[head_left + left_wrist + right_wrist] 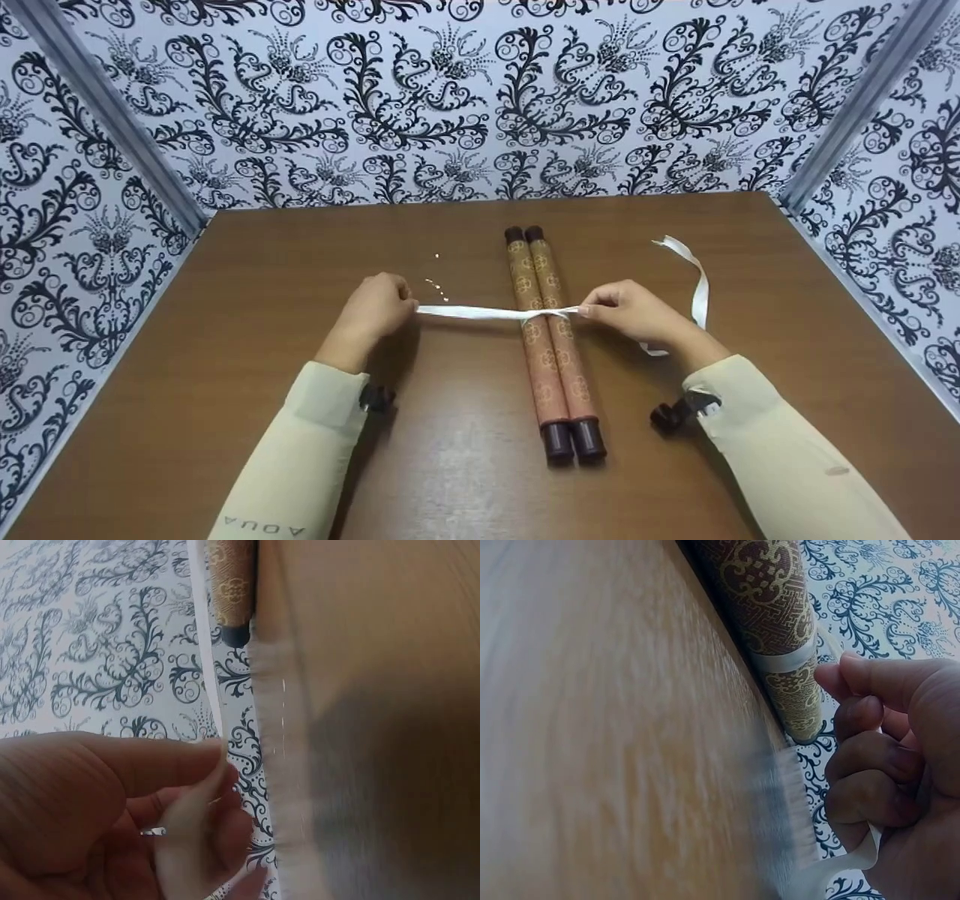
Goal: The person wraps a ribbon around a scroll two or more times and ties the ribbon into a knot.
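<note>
Two patterned scroll-like rolls with dark end caps lie side by side on the table. A white ribbon passes round their middle and crosses on top. My left hand pinches one length of it between thumb and forefinger, drawn out to the left; in the left wrist view, a loose part of the ribbon curls past the fingers. On the right side, my right hand pinches the other end close beside the rolls. In the right wrist view the ribbon band wraps the roll, and its tail hangs below the curled fingers.
The loose ribbon tail trails over the brown table behind the right hand. Small white specks lie left of the rolls. Patterned panels stand around the back and sides of the table.
</note>
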Tool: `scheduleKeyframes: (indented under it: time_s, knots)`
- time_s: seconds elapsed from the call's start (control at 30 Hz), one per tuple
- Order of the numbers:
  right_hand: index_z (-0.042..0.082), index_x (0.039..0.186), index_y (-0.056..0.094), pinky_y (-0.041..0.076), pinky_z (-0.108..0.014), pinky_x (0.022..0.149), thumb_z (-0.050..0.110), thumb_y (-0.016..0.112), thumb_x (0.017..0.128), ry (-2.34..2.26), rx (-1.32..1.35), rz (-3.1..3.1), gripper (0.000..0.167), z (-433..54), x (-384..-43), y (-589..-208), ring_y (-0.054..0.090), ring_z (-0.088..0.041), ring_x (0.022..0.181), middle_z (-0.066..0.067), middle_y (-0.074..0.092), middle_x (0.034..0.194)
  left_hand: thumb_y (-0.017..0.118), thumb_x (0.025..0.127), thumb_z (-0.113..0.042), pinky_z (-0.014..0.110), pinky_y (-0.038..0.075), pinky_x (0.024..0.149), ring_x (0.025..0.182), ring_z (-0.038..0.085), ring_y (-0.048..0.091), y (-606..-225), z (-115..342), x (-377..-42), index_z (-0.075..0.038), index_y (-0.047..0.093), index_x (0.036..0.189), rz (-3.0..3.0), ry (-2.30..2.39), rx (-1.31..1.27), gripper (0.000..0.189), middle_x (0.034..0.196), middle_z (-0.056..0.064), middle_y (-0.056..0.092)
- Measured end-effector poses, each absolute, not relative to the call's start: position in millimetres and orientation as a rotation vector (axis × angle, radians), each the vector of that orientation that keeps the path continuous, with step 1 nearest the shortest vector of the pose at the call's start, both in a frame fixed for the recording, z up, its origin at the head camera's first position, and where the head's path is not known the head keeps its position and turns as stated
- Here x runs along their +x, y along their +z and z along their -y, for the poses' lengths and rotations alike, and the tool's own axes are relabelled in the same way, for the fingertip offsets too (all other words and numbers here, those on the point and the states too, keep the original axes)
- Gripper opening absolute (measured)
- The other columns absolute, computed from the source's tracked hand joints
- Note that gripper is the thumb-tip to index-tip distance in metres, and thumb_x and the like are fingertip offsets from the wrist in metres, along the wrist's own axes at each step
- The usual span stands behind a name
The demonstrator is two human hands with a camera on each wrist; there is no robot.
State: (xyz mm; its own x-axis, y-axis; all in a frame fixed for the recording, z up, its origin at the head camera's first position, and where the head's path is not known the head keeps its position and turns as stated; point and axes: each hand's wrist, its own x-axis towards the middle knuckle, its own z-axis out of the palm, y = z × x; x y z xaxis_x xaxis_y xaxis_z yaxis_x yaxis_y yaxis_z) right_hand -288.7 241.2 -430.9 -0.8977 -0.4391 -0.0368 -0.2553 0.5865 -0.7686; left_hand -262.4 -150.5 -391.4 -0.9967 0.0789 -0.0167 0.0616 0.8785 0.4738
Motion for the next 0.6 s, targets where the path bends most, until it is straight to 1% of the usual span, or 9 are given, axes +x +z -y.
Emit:
scheduleKeyframes:
  time_s: [0.1,0.2,0.33,0.4,0.47,0.6]
  knots:
    - [0.005,0.097,0.078,0.046,-0.025,0.070,0.028,0.069,0.100,-1.226,-0.577,-2.579,0.025,-240.8,-288.6,-431.4,0.057,-0.015,0.078,-0.012,0.073,0.091,0.064,0.097,-0.017,0.056,0.053,0.090,0.102,0.039,0.068,-391.0,138.3,-264.1,-0.003,0.072,0.100,-3.088,0.697,0.149,0.016,0.104,0.017,0.073]
    - [0.004,0.097,0.078,0.046,-0.025,0.070,0.027,0.070,0.100,-1.244,-0.573,-2.565,0.025,-240.5,-288.5,-431.9,0.057,-0.014,0.077,-0.013,0.074,0.091,0.063,0.100,-0.016,0.056,0.052,0.098,0.114,0.039,0.067,-390.2,118.5,-266.7,-0.003,0.074,0.110,-3.123,0.784,0.295,0.020,0.116,0.017,0.073]
    - [0.004,0.097,0.078,0.046,-0.025,0.069,0.026,0.070,0.100,-1.243,-0.564,-2.567,0.024,-240.1,-288.0,-433.0,0.057,-0.014,0.076,-0.012,0.074,0.091,0.061,0.103,-0.013,0.047,0.051,0.107,0.119,0.034,0.068,-389.7,86.8,-268.8,-0.002,0.074,0.118,-2.985,0.965,0.599,0.023,0.122,0.015,0.074]
    - [0.004,0.097,0.078,0.046,-0.025,0.069,0.027,0.070,0.099,-1.238,-0.561,-2.568,0.024,-239.8,-287.7,-433.7,0.057,-0.014,0.076,-0.012,0.074,0.091,0.060,0.104,-0.012,0.045,0.050,0.108,0.119,0.033,0.068,-389.9,72.7,-268.5,-0.001,0.073,0.120,-2.897,0.979,0.687,0.024,0.122,0.015,0.074]
    - [0.005,0.097,0.078,0.046,-0.025,0.070,0.027,0.070,0.099,-1.239,-0.556,-2.563,0.024,-239.5,-287.6,-434.4,0.057,-0.015,0.076,-0.011,0.074,0.091,0.059,0.104,-0.011,0.046,0.051,0.107,0.118,0.033,0.069,-390.6,61.2,-268.0,-0.002,0.073,0.121,-2.835,0.947,0.734,0.024,0.121,0.015,0.075]
    - [0.004,0.097,0.078,0.045,-0.025,0.069,0.026,0.071,0.099,-1.246,-0.559,-2.564,0.024,-239.9,-287.8,-434.2,0.056,-0.014,0.075,-0.012,0.073,0.090,0.059,0.103,-0.007,0.046,0.052,0.105,0.115,0.033,0.069,-392.8,48.5,-267.0,-0.003,0.074,0.120,-2.767,0.879,0.747,0.023,0.118,0.014,0.075]
